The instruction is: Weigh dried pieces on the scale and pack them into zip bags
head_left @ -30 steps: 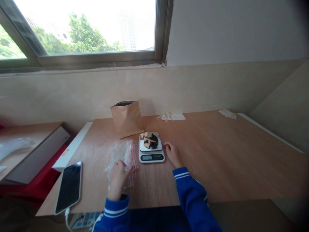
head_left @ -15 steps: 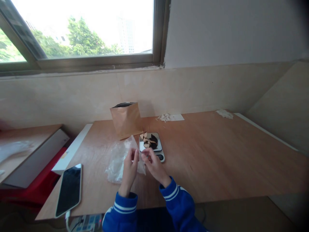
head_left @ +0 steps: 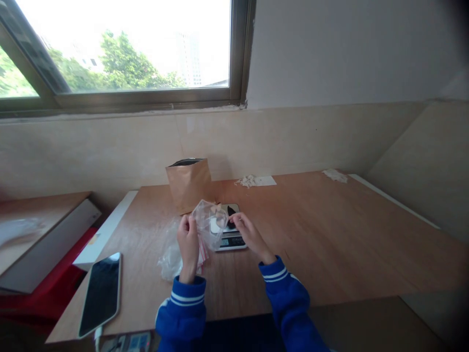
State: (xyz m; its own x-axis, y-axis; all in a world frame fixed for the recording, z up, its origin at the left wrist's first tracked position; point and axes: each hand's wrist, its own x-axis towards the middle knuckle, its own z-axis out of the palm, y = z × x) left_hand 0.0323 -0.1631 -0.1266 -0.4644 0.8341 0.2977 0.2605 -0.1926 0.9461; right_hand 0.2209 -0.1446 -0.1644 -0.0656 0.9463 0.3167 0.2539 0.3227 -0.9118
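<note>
- left hand (head_left: 188, 237): thumb and fingers pinched on the left edge of a clear bag (head_left: 208, 226), raised in front of the scale.
- right hand (head_left: 247, 231): at the bag's right edge; whether its fingertips are closed on the thin film cannot be told at this blur.
- scale (head_left: 234, 247): on the table (head_left: 311, 234), bearing dried pieces (head_left: 231, 211), partly seen through the bag.
- bag pile (head_left: 170, 261): beneath and beside the left hand.
- brown pouch (head_left: 188, 187): upright, open-topped, behind the bag.
</note>
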